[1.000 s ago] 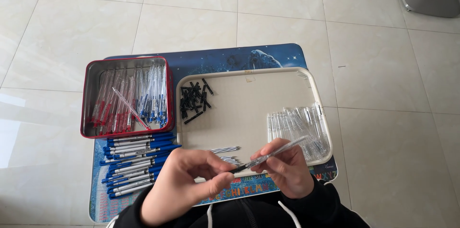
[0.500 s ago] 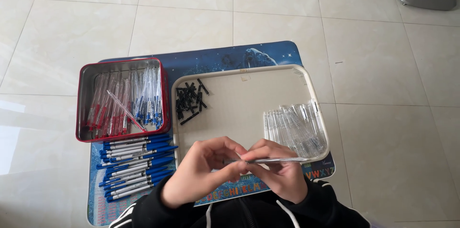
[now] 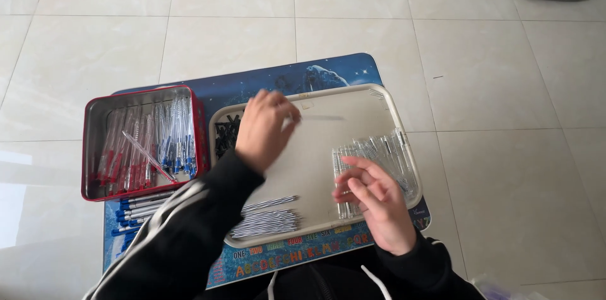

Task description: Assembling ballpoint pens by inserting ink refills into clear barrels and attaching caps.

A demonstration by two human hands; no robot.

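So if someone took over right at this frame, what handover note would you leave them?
Left hand: reaching over the black caps at the cream tray's far left; grip hidden.
Right hand: fingers on the clear barrels, none lifted.
Refills lie at the tray's near edge.
Done: blue-tipped pens stacked by the red tin and inside it.
Left: many barrels, caps, refills loose.

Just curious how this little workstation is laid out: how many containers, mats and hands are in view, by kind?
Red rectangular metal tin of pen parts: 1
Beige rounded plastic tray: 1
Blue printed mat under both: 1
Hands: 2, the left hand over the tray and the right hand on the clear barrels
Total: 5
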